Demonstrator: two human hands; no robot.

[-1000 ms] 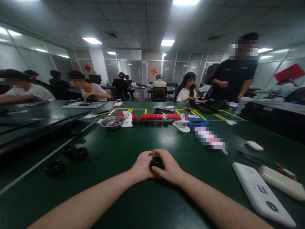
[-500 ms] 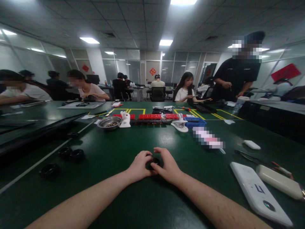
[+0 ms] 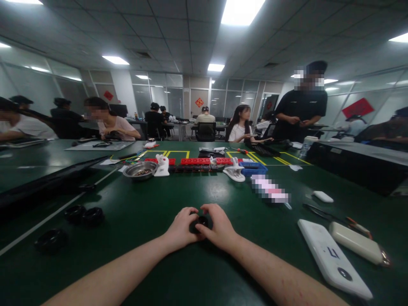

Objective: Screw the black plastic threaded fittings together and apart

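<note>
Both hands are together at the front middle of the green table. My left hand curls around the left side of a small, dark, ring-shaped object. From the other side, the fingers and thumb of my right hand close around the same piece. Its lower part is hidden by the fingers, and its exact kind is not clear. Off to the left lie two glossy black rings side by side, with another black ring nearer to me.
Ahead stand a metal bowl of small parts, white clamps, a red strip and a blue tray. To the right lie a white device, a cream-coloured device and pliers. People sit and stand beyond.
The view has tilted up and turned slightly right, so everything sits a little lower and further left. Both hands keep nearly the same grip around the dark ring-shaped object.
</note>
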